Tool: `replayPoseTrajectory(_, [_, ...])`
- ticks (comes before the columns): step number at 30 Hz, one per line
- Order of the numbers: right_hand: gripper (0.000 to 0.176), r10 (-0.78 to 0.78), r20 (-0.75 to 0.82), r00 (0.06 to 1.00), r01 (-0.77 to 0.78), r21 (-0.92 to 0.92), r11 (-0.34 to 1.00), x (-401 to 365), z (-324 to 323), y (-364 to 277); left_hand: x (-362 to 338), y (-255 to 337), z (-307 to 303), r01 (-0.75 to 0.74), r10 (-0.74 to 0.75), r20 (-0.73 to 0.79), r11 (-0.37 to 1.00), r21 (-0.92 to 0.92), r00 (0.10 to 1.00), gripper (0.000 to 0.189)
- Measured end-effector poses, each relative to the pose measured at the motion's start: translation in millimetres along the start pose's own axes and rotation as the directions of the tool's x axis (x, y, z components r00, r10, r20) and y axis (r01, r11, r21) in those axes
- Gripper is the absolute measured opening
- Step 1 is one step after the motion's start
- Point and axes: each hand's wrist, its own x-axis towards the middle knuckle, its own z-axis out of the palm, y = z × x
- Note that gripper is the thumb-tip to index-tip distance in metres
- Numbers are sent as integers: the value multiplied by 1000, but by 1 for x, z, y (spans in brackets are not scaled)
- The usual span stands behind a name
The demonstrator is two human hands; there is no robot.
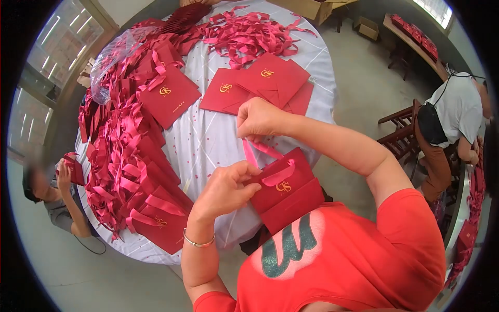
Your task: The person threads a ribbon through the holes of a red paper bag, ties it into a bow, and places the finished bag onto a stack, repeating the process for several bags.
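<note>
A red paper gift bag [291, 200] with a gold emblem rests at the table's near edge, against my red shirt. My left hand [226, 190] pinches the bag's upper left edge between thumb and fingers. Above it, my right hand [260, 118] is closed on a pink ribbon [250, 153], which runs down to the bag's top. A ribbon loop also lies across the bag's front. Beyond my right hand, several flat red bags [270, 78] lie overlapping on the white tablecloth [195, 151].
Loose pink ribbons [249, 34] are heaped at the back. Ribboned bags [130, 171] pile along the left, beside clear plastic [112, 57]. One person [47, 187] holds a red bag at left; another person [457, 109] works at right near wooden stools [403, 127].
</note>
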Motion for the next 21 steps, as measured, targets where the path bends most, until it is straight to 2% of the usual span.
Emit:
replayPoseTrajectory(1, [11,2,0,1000,-2,0,1000,2,1,2,1,-3,0,-10,10,1,1000,-7,1000,18])
replayPoseTrajectory(3, [7,-184,-135,974,159,-175,972,7,0,5,2,-5,2,-19,19,-3,1000,-18,1000,18])
replayPoseTrajectory(4, [7,-182,-132,974,158,-176,972,9,-1,4,2,-5,3,-9,8,-6,1000,-17,1000,18])
replayPoseTrajectory(6, [6,-121,-175,977,113,-54,992,11,-2,0,3,-4,2,3,-3,-11,1000,-16,1000,18])
replayPoseTrajectory(8, [6,-156,-167,974,147,-66,987,12,2,0,3,-3,-1,63,-59,47,993,-102,997,16])
replayPoseTrajectory(11, [2,-163,-184,969,158,-40,987,13,2,0,3,-4,-1,57,-53,38,991,-120,998,16])
replayPoseTrajectory(13, [8,-184,-148,972,178,-55,983,10,-5,0,5,-4,-2,73,-70,24,992,-103,997,16])
replayPoseTrajectory(16, [18,-244,-154,958,217,-168,961,-14,-17,-11,7,-6,-4,98,-98,13,992,-84,995,15])
replayPoseTrajectory(17, [20,-358,-211,910,292,-287,912,-26,-22,-8,7,-7,-5,111,-109,18,991,-81,994,15])
replayPoseTrajectory(19, [19,-359,-265,895,276,-304,912,-62,-31,-10,7,-8,-7,110,-110,11,982,-150,994,15])
replayPoseTrajectory(21, [15,-403,-346,847,242,-425,872,-100,-40,3,6,-10,-10,107,-108,6,969,-224,994,15])
